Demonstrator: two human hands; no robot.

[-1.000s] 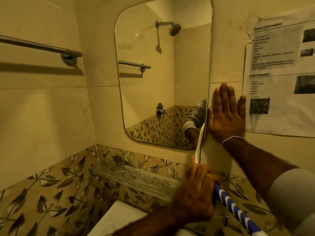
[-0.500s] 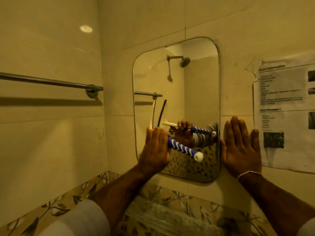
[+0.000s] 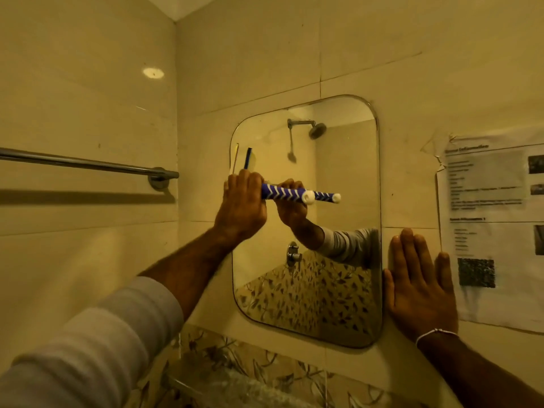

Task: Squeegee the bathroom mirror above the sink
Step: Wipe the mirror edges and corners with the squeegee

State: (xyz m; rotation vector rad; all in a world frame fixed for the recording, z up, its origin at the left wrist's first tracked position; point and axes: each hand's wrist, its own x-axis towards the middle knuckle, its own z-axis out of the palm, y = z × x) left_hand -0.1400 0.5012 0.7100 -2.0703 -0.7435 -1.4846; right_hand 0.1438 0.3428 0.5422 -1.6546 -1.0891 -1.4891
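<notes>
Rounded-corner mirror (image 3: 338, 231) mounted on a tiled wall, taken here as the landmark. Squeegee (image 3: 282, 194) held at the mirror's upper left: blue-and-white striped handle lying roughly level, white end cap pointing toward the mirror's middle, blade end standing upright against the glass close to the left edge. Whether the blade presses flat on the glass not discernible. Left hand (image 3: 241, 207) wrapped around the handle next to the blade, fingers curled over the top, forearm and grey sleeve (image 3: 97, 343) reaching in from below and left of the mirror. Right hand (image 3: 421, 293) laid flat on the wall just beside the mirror's lower right edge, fingers straight and pointing up, thumb nearest the glass, gripping nothing; thin white band at the wrist.

Reflected in the mirror: the gripping hand and squeegee handle, a shower head, a wall valve and leaf-patterned tile.

Left of the mirror, around the room corner: metal towel bar (image 3: 88, 164) fixed to the adjoining wall. Right of the mirror, beyond the flat hand: printed paper notice (image 3: 494, 213) stuck to the wall, text too blurred to read. Below the mirror: band of leaf-patterned tile (image 3: 265, 369).
</notes>
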